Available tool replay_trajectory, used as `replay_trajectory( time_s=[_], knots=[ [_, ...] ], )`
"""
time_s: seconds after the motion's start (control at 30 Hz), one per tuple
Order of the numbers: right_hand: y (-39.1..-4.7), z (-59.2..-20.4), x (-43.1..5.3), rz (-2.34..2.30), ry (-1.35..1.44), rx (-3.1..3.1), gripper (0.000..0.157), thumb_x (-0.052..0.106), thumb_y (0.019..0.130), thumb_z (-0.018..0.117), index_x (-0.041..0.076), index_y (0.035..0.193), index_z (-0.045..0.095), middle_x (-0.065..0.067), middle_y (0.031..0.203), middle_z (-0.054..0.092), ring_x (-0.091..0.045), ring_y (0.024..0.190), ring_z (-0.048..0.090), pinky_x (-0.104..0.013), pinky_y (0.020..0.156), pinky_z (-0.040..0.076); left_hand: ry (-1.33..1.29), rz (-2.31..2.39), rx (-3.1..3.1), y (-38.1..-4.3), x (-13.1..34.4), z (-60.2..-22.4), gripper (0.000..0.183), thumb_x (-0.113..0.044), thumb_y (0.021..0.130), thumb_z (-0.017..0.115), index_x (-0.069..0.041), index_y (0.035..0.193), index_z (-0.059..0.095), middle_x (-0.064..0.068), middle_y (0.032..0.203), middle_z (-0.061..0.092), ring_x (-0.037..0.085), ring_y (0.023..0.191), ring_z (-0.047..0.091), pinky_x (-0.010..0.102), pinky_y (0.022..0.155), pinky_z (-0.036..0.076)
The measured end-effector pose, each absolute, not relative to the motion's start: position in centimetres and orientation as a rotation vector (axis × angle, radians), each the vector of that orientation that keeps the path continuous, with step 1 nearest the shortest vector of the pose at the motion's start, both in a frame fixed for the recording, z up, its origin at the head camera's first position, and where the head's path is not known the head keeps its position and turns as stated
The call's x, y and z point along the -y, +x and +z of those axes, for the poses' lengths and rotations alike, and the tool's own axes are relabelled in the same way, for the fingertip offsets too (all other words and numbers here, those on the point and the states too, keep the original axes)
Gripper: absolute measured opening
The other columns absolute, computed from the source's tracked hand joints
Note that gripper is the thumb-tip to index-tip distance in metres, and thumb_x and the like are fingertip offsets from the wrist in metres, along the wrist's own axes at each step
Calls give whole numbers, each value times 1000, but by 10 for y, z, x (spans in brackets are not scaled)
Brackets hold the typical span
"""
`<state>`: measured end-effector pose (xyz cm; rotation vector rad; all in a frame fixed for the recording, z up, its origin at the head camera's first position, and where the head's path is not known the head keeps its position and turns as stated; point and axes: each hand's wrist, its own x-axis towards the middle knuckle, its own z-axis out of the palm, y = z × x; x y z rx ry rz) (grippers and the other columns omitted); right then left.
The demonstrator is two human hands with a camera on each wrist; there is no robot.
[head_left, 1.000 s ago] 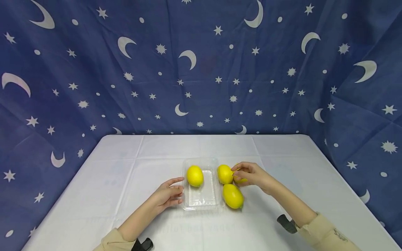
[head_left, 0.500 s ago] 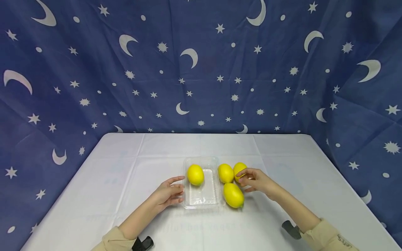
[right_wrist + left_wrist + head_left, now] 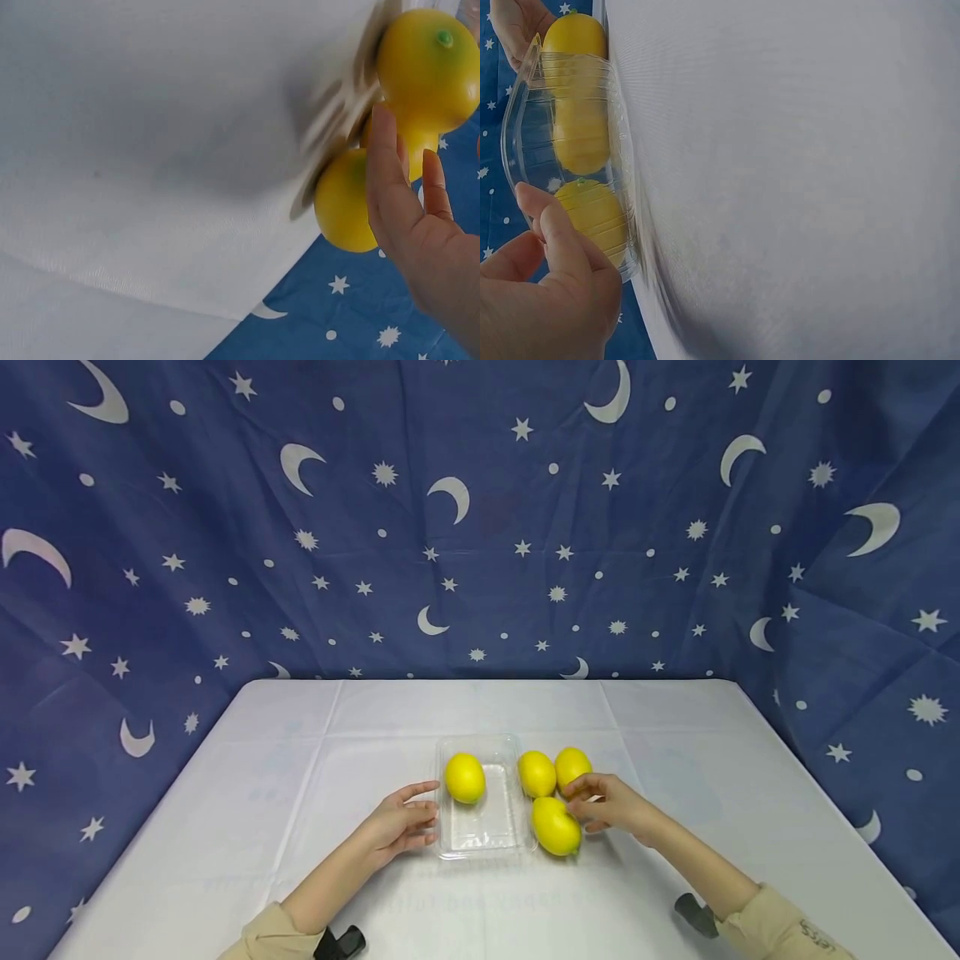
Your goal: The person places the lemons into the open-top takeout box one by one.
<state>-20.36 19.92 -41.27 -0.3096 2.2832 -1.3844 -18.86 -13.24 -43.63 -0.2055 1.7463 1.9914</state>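
A clear plastic box [image 3: 487, 838] lies on the white table with one lemon [image 3: 465, 778] in its back left part. My left hand [image 3: 401, 827] is at the box's left side, its extended fingertips right at the wall; the left wrist view has these fingers [image 3: 559, 232] overlapping the rim. Right of the box, three lemons sit close together: one by the box wall [image 3: 537, 774], one at the back right [image 3: 573, 767] and one in front [image 3: 556, 827]. My right hand [image 3: 611, 806] hovers by the front and back right lemons, fingers loosely bent and holding nothing.
A white cloth [image 3: 360, 718] with fold lines covers the table. Behind it hangs a blue curtain [image 3: 495, 510] with moons and stars. Dark wrist-worn devices [image 3: 348, 943] show below both forearms.
My right hand has drawn back from the back right lemon, toward me and slightly right, and now stands beside the front lemon. My left hand, the box and the lemons stay put.
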Motion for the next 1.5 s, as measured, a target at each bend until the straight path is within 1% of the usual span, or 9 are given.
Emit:
replay_trajectory(
  time_s=[0.3,0.53,0.7,0.9,1.03,1.13,1.3,1.5],
  knots=[
    [-202,-417,-192,-1366,-304,-2319,37,18,87,66,-6,114,57,-10,97,58,-16,80,58,-37,71,59,-192,1991,-1746,-188,132,-435,54,-2,93,52,-3,143,32,-1,94,55,10,78,55,22,68,56],
    [-198,-418,-188,-1338,-308,-2332,37,15,86,68,-4,115,56,-11,99,56,-16,76,57,-35,68,58,-158,2005,-1723,-188,135,-436,50,-4,90,56,-6,138,39,-1,93,57,8,76,57,22,70,56],
    [-196,-417,-187,-1336,-316,-2290,40,12,86,66,-4,120,53,-13,103,51,-17,76,57,-34,68,57,-188,1990,-1748,-187,133,-434,53,-2,93,53,-3,142,33,-1,94,56,9,76,55,22,68,56],
    [-194,-417,-191,-1307,-398,-2257,45,11,87,63,-2,128,47,-18,111,48,-19,80,55,-34,70,56,-175,1992,-1736,-187,134,-436,53,-2,93,52,-2,143,31,-1,92,56,9,75,55,21,67,55],
    [-193,-417,-193,-1274,-448,-2241,50,11,89,60,2,135,42,-20,115,44,-19,82,52,-34,71,54,-176,1992,-1735,-187,133,-436,53,-2,93,52,-2,143,31,-2,92,56,8,75,55,21,67,55],
    [-192,-417,-193,-1269,-438,-2236,50,11,90,60,7,136,42,-21,118,42,-19,81,52,-33,70,54,-177,1996,-1738,-187,133,-436,53,-2,93,52,-3,142,32,-1,92,56,8,75,55,21,67,56],
    [-190,-418,-193,-1278,-423,-2232,47,11,89,60,9,134,45,-23,123,43,-20,83,54,-35,72,55,-182,1989,-1740,-187,133,-435,53,-1,93,51,-2,142,31,-1,92,55,8,75,55,21,67,56],
    [-189,-419,-194,-1281,-459,-2240,45,12,88,62,7,128,43,-25,128,42,-24,92,56,-33,72,55,-185,1992,-1737,-186,133,-434,53,-2,93,51,-3,142,32,-1,92,56,8,75,55,21,67,56]
  ],
)
